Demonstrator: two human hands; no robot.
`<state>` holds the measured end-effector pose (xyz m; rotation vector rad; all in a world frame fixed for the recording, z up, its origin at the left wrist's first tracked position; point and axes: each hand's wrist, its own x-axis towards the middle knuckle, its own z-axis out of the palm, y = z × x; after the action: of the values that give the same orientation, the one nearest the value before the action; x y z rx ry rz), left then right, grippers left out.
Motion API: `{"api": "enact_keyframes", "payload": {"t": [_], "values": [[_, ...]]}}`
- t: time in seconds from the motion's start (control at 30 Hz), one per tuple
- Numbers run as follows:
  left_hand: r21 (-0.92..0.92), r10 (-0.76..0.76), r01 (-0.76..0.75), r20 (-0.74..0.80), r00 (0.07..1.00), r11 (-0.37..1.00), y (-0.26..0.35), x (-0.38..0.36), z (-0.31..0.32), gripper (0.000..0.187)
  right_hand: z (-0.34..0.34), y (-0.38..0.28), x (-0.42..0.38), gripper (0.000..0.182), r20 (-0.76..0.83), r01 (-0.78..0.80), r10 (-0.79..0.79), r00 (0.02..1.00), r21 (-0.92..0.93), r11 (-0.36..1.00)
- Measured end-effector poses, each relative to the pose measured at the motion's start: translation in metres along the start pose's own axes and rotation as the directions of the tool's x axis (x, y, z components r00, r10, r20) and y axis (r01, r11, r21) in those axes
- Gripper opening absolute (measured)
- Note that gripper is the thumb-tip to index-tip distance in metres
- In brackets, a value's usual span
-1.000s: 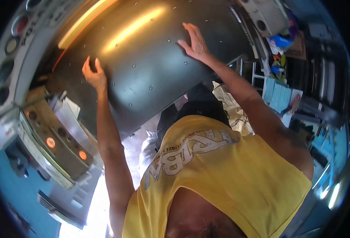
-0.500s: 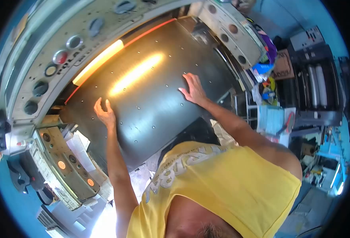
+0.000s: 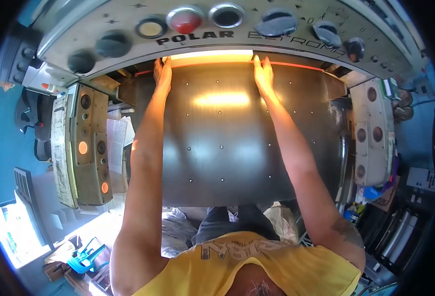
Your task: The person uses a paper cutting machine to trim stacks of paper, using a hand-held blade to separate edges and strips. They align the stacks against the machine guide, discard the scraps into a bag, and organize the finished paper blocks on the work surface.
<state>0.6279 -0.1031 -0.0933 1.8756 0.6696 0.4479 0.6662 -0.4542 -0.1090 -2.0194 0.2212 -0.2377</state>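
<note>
Both arms stretch forward over the dark metal bed [image 3: 205, 163] of a paper cutter marked POLAR. At the back, under the machine's front beam, lies a brightly lit, pale strip [image 3: 207, 57] that looks like the edge of a paper stack. My left hand [image 3: 162, 76] is at its left end, and my right hand [image 3: 264, 76] is at its right end. The fingers of both hands point forward, extended rather than curled, and seem to touch the strip's ends. Some fingertips are hidden at the beam. A red line of light runs along the strip.
Above the bed spans a control panel [image 3: 296, 42] with knobs and a red button [image 3: 184, 19]. Side housings stand left [image 3: 86, 143] and right [image 3: 373, 133]. Papers [image 3: 116, 145] lie beside the left one. Small round studs dot the bed.
Both hands have moved forward from above the bed to the two ends of the pale strip. The view has turned, so the machine now appears level and closer.
</note>
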Motion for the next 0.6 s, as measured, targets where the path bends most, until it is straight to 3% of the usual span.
{"api": "enact_keyframes", "payload": {"t": [0.07, 0.17, 0.27, 0.33, 0.47, 0.53, 0.6], "values": [[0.049, -0.001, 0.001, -0.006, 1.0, 0.999, 0.005, 0.007, 0.006, 0.056, 0.022, -0.027, 0.018, 0.065, 0.049, -0.019, 0.022, 0.999, -0.056, 0.998], [0.129, 0.078, -0.063, -0.114, 0.99, 0.99, -0.001, 0.007, 0.019, 0.046, 0.036, -0.043, 0.016, 0.042, -0.03, -0.063, 0.059, 0.998, -0.151, 0.986], [0.163, -0.018, 0.045, -0.16, 0.987, 0.986, 0.007, -0.016, 0.016, 0.038, 0.019, -0.04, 0.0, 0.037, -0.021, -0.059, 0.057, 0.998, -0.141, 0.988], [0.193, 0.001, 0.026, -0.138, 0.99, 0.981, 0.008, -0.045, 0.005, 0.037, -0.002, -0.03, -0.03, 0.037, -0.059, -0.03, 0.028, 0.998, -0.045, 0.999], [0.105, 0.11, -0.102, -0.076, 0.991, 0.989, -0.041, -0.13, -0.024, 0.032, -0.074, 0.003, -0.122, 0.038, -0.009, -0.008, 0.009, 1.0, 0.098, 0.995], [0.104, 0.075, -0.079, 0.039, 0.996, 0.991, -0.031, -0.204, -0.05, 0.033, -0.12, 0.017, -0.18, 0.032, 0.03, -0.096, 0.092, 0.995, 0.238, 0.967], [-0.06, 0.005, -0.001, 0.066, 0.998, 0.998, -0.018, -0.278, -0.066, 0.037, -0.162, 0.033, -0.235, 0.032, 0.039, -0.142, 0.137, 0.99, 0.269, 0.953]]}}
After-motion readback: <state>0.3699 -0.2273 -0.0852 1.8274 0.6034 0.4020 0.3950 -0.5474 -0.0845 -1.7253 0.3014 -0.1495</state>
